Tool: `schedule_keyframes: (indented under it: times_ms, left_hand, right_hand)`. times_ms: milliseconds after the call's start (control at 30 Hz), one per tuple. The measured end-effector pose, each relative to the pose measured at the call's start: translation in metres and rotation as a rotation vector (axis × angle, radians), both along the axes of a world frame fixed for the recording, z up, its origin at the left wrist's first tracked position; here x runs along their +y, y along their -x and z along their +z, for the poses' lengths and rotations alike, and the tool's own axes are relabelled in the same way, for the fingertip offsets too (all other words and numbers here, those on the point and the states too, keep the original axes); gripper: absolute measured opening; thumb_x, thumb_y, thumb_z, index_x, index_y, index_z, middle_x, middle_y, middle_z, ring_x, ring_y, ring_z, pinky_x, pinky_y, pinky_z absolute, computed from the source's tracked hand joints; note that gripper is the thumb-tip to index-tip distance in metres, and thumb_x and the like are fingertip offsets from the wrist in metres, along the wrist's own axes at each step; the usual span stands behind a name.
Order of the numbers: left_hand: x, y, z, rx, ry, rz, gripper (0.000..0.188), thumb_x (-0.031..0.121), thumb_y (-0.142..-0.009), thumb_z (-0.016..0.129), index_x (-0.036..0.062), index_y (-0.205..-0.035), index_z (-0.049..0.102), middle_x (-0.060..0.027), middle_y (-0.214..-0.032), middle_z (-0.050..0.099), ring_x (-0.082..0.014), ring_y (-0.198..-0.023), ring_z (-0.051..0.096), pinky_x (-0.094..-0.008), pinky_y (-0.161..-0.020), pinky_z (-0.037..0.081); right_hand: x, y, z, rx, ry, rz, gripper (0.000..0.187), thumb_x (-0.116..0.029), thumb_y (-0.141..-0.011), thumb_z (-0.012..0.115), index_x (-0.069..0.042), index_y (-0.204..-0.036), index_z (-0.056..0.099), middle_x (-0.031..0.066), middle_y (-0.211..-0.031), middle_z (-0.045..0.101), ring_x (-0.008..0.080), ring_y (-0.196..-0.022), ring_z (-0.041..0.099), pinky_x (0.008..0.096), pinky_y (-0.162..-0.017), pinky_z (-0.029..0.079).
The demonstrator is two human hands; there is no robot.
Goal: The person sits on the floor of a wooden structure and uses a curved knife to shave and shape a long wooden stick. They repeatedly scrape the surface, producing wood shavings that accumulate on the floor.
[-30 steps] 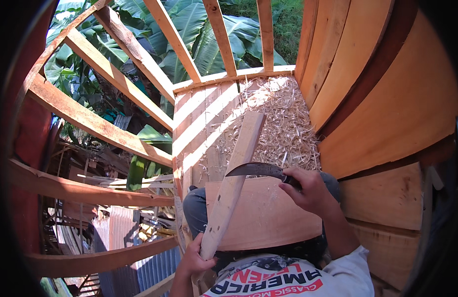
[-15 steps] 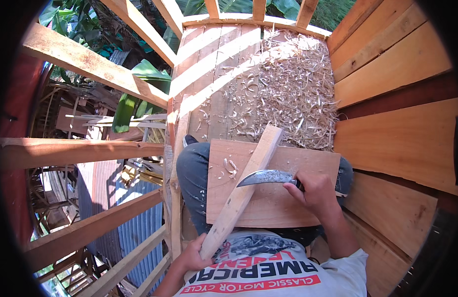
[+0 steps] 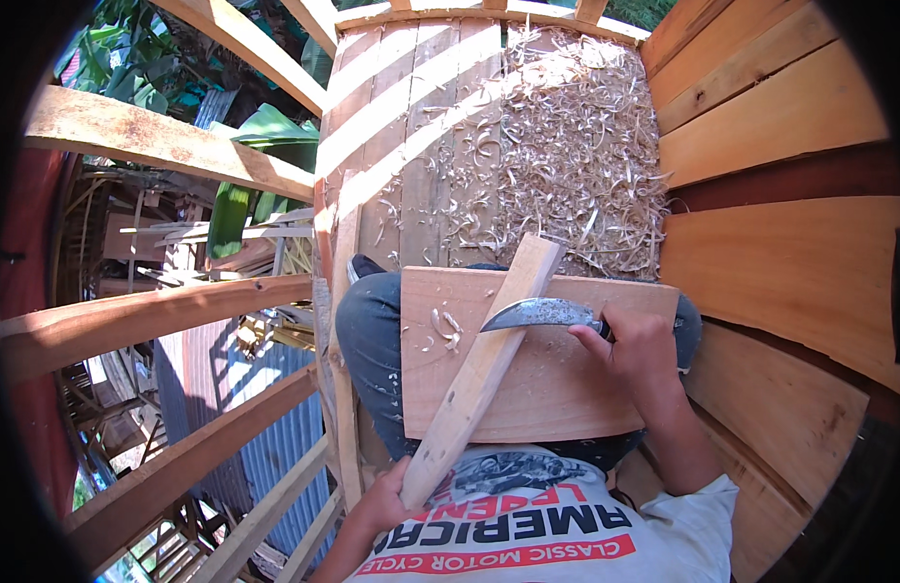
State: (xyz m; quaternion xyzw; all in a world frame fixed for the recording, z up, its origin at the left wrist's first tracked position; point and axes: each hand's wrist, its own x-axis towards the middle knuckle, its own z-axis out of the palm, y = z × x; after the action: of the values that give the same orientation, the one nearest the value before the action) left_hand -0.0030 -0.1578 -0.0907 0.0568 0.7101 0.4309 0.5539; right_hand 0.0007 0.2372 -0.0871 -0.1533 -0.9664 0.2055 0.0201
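A squared length of pale wood (image 3: 479,379) lies slantwise over a flat wooden board (image 3: 576,389) resting on my lap. My left hand (image 3: 387,498) is closed round the lower end of that wood, close to my shirt. In my right hand (image 3: 635,345) is the dark handle of a knife with a curved blade (image 3: 542,313). The blade lies across the upper part of the wood, its tip pointing left. A few curled shavings (image 3: 447,327) lie on the board's left side.
Wood shavings (image 3: 586,155) cover much of the plank floor (image 3: 382,107) ahead of me. Plank walling (image 3: 780,253) rises on my right. An open wooden railing (image 3: 158,325) runs along my left, with corrugated metal sheets (image 3: 265,418) and plants below and beyond it.
My right hand has moved the knife up along the wood, toward its far end, and slightly right. My left hand keeps its hold on the lower end. The whole view has shifted slightly.
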Motion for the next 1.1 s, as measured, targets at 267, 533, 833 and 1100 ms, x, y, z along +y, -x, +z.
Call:
schedule_keyframes:
  times_ms: [267, 533, 833, 1100]
  left_hand:
    - [0.010, -0.002, 0.006, -0.129, -0.032, 0.141, 0.070, 0.011, -0.069, 0.078, -0.0009, -0.130, 0.047, -0.0111, -0.117, 0.063, -0.0153, -0.107, 0.058, -0.0301, -0.096, 0.042]
    - [-0.013, -0.023, -0.014, -0.101, -0.037, 0.139, 0.067, 0.021, -0.068, 0.083, -0.0013, -0.123, 0.051, -0.0143, -0.112, 0.065, -0.0172, -0.103, 0.061, -0.0308, -0.091, 0.045]
    - [-0.009, -0.019, -0.015, -0.002, -0.002, 0.087, 0.065, 0.028, -0.069, 0.084, -0.0020, -0.118, 0.053, -0.0177, -0.101, 0.068, -0.0181, -0.094, 0.066, -0.0314, -0.083, 0.048]
    - [-0.005, -0.022, -0.012, -0.079, 0.014, 0.186, 0.066, 0.027, -0.067, 0.086, -0.0020, -0.116, 0.054, -0.0148, -0.100, 0.069, -0.0167, -0.092, 0.065, -0.0302, -0.083, 0.048]
  right_hand:
    - [0.023, 0.019, -0.001, -0.031, -0.061, -0.056, 0.053, -0.055, -0.081, 0.066, -0.004, -0.066, 0.062, 0.0123, -0.054, 0.057, 0.0283, -0.051, 0.059, 0.0375, -0.049, 0.046]
    - [0.075, 0.029, -0.004, -0.045, -0.019, -0.462, 0.056, -0.051, -0.085, 0.064, -0.001, -0.062, 0.056, 0.0152, -0.053, 0.056, 0.0342, -0.051, 0.058, 0.0402, -0.048, 0.045]
    - [-0.013, -0.005, 0.007, -0.020, 0.023, 0.012, 0.054, -0.055, -0.081, 0.066, -0.006, -0.059, 0.059, 0.0107, -0.050, 0.055, 0.0273, -0.045, 0.057, 0.0357, -0.044, 0.045]
    - [0.003, 0.006, 0.007, -0.094, -0.060, -0.095, 0.058, -0.060, -0.080, 0.064, -0.006, -0.060, 0.062, 0.0109, -0.051, 0.055, 0.0270, -0.046, 0.057, 0.0359, -0.045, 0.045]
